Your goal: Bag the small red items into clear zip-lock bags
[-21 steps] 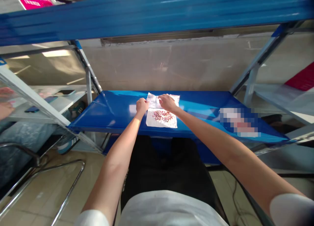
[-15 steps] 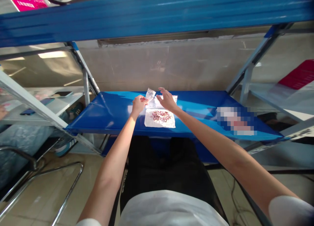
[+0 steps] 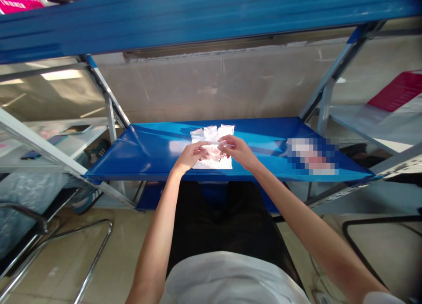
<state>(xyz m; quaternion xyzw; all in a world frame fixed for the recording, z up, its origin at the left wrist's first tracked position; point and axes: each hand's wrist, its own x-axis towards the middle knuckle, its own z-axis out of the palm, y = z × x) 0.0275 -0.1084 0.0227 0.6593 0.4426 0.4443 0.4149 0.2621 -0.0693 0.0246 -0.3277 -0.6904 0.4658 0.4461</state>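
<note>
My left hand [image 3: 191, 156] and my right hand [image 3: 238, 150] are close together with fingers pinched. Between them they hold a small clear plastic bag [image 3: 213, 143], its outline hard to see against the bright surface. Under it lies a white sheet [image 3: 212, 164] with a pile of small reddish-brown bits [image 3: 214, 153], partly covered by my fingers. Just beyond, three small clear zip bags lie in a row: a left one [image 3: 197, 135], a middle one [image 3: 211, 132] and a right one [image 3: 227, 130].
The blue shelf [image 3: 148, 154] holds a blurred-out item [image 3: 313, 157] at its right. A thick blue beam [image 3: 198, 20] crosses overhead. Slanted metal posts [image 3: 112, 102] flank the shelf. Phones [image 3: 77, 128] rest on the left side shelf, and a red box [image 3: 397, 92] on the right one.
Both hands have come nearer to me, over the sheet. My right hand, open before, now pinches the bag that my left hand held. The row of bags shows uncovered.
</note>
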